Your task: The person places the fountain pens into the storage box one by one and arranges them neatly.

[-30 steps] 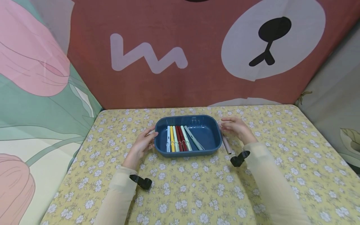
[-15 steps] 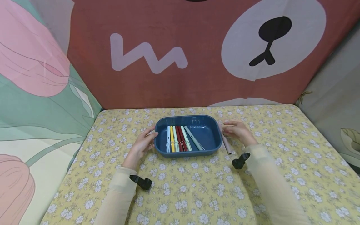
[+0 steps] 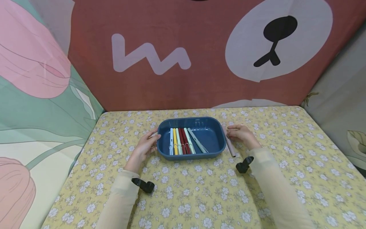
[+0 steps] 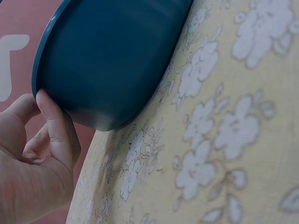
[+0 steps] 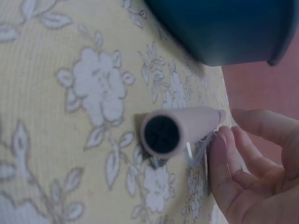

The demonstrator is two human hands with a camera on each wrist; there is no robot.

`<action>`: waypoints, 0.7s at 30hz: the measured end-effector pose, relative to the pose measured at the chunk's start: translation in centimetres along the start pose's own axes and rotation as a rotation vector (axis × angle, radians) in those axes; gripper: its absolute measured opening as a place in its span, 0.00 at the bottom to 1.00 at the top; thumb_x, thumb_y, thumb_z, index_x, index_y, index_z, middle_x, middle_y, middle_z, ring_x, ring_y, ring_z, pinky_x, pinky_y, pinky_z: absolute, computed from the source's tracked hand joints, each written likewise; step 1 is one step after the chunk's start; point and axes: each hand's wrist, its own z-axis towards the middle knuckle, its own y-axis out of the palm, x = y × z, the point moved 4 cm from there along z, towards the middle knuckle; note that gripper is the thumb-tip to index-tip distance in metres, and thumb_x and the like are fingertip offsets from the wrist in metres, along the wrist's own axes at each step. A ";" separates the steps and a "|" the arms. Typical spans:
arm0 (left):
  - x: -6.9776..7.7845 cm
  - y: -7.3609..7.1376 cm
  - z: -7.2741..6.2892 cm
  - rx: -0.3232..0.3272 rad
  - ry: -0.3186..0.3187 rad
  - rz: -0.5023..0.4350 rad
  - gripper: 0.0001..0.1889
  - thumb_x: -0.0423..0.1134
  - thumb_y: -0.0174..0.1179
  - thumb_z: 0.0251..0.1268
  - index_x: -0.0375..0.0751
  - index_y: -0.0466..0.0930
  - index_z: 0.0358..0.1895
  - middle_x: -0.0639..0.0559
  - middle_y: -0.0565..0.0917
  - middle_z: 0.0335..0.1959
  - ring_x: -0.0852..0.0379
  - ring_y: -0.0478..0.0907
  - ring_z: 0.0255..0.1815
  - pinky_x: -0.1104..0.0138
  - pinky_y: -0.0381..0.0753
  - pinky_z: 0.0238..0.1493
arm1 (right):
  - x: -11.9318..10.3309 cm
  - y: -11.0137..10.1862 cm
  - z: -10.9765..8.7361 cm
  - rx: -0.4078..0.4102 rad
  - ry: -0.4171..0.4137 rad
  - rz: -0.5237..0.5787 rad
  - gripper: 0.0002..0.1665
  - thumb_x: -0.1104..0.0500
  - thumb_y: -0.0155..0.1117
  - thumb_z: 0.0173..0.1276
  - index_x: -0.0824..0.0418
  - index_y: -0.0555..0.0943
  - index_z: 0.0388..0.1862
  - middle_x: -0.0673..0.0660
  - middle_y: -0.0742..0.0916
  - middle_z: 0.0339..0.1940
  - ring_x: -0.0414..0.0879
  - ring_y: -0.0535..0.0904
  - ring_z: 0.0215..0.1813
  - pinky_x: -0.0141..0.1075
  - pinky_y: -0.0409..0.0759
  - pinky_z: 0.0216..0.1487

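Observation:
A dark blue tray (image 3: 210, 156) stands on the table, with several capped pens (image 3: 183, 141) lying side by side in its left part: pale blue, yellow, mint and dark red. A grey-green pen (image 3: 197, 140) lies slanted to their right. My left hand (image 3: 143, 146) pinches the tray's left rim; in the left wrist view one fingertip lies on the outer wall. Outside the tray's right end lies a pinkish pen (image 5: 191, 122) with a wire clip. My right hand (image 3: 243, 135) has its fingertips right at that pen's far end, fingers beside the clip and thumb above.
A yellow flowered cloth (image 3: 197, 190) covers the table. Behind the table's back edge hangs a red-brown cloth backdrop (image 3: 143, 89) with a bear face. Printed cloth walls close off both sides. Each wrist carries a small black camera (image 3: 147, 187).
My right hand has come slightly down and its fingers have drawn in around the far end of the pinkish pen. The left hand, tray and pens have stayed put.

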 end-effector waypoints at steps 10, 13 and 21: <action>0.3 0.1 -0.3 0.003 -0.002 -0.015 0.29 0.43 0.55 0.71 0.54 0.59 0.73 0.60 0.77 0.34 0.68 0.73 0.24 0.76 0.74 0.25 | -0.2 0.3 0.3 -0.018 0.021 -0.055 0.31 0.61 0.53 0.72 0.69 0.62 0.71 0.69 0.75 0.63 0.37 0.81 0.45 0.41 0.78 0.60; 0.3 0.1 -0.3 0.003 -0.005 -0.016 0.29 0.43 0.55 0.71 0.54 0.59 0.73 0.60 0.77 0.36 0.68 0.72 0.25 0.76 0.74 0.25 | -0.2 0.5 0.4 -0.007 0.035 -0.101 0.31 0.60 0.53 0.72 0.69 0.63 0.70 0.69 0.75 0.64 0.43 0.81 0.49 0.43 0.78 0.61; 0.2 0.1 -0.2 0.004 -0.008 -0.012 0.29 0.42 0.54 0.71 0.53 0.60 0.73 0.59 0.76 0.37 0.68 0.73 0.24 0.76 0.75 0.26 | -0.4 0.8 0.5 0.036 0.022 -0.222 0.29 0.60 0.55 0.70 0.71 0.66 0.67 0.71 0.74 0.63 0.55 0.80 0.54 0.43 0.81 0.55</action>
